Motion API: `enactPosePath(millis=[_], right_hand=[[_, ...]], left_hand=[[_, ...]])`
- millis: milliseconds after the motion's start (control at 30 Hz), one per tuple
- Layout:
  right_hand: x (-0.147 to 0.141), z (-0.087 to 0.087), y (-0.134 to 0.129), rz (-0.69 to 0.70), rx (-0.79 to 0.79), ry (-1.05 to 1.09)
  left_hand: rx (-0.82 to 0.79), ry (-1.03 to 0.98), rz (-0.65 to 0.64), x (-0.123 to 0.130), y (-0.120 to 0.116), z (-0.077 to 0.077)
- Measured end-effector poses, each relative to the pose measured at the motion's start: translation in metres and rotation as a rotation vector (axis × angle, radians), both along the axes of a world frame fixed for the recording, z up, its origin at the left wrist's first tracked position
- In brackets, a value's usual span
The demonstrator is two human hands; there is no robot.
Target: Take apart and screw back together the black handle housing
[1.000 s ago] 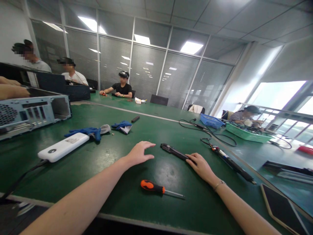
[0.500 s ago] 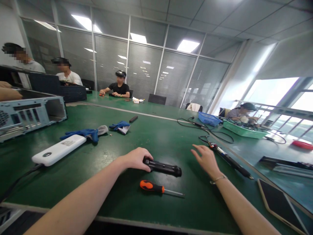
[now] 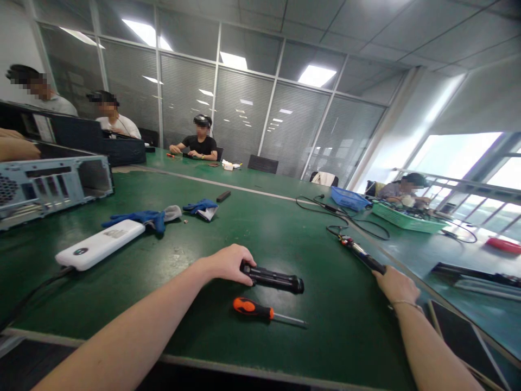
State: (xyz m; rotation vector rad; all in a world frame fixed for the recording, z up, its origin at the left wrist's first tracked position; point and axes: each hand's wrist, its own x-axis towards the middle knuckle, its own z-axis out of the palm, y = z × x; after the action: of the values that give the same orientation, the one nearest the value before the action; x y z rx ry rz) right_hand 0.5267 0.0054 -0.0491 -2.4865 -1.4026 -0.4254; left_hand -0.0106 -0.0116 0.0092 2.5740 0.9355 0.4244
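Note:
My left hand (image 3: 232,265) is closed around the left end of a black cylindrical object (image 3: 279,279), which lies on the green table and resembles a small folded tripod or flashlight. Just in front of it, an orange-and-black screwdriver (image 3: 254,308) lies flat, its shaft to the right and nothing touching it. On the right, my right hand (image 3: 396,285) wraps over the near end of a corded electric screwdriver (image 3: 364,255). The hand hides that tool's tip; its cable leaves from the far end.
Left on the table (image 3: 260,228) are a white power bank (image 3: 101,244), blue gloves (image 3: 142,220) and a metal computer case (image 3: 57,182). A smartphone (image 3: 468,342) lies near my right forearm. Blue (image 3: 349,199) and green baskets (image 3: 409,218) stand farther right. Several people sit around.
My right hand has moved right and toward me, from open above the table to closed on the electric screwdriver. My left hand stays on the black cylindrical object.

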Motion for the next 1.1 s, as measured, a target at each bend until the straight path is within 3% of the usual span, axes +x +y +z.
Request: enactPosePath(millis=[133,300,433,567,700,900,1100], right_hand=[[-0.039,0.002,0.01,0.187,-0.037,0.009],[-0.115,0.006,0.015,0.567,-0.029,0.031],[-0.178,0.014,0.006,0.863,-0.032,0.084],[-0.222,0.022,-0.009,1.06,-0.028,0.147],[-0.236,0.028,-0.018,1.159,-0.012,0.205],[-0.233,0.03,-0.021,1.189,0.062,0.276],[-0.229,0.042,-0.032,1.228,0.207,0.296]], left_hand=[[0.007,-0.004,-0.007,0.0,0.001,-0.002],[0.024,0.007,-0.021,0.0,0.002,-0.003],[0.051,0.013,-0.033,0.002,0.0,-0.001],[0.066,0.028,-0.017,0.004,-0.004,0.003],[0.084,0.042,-0.012,0.005,-0.008,0.006],[0.134,0.047,-0.024,0.007,-0.012,0.008],[0.353,-0.107,-0.049,0.007,-0.011,0.01]])
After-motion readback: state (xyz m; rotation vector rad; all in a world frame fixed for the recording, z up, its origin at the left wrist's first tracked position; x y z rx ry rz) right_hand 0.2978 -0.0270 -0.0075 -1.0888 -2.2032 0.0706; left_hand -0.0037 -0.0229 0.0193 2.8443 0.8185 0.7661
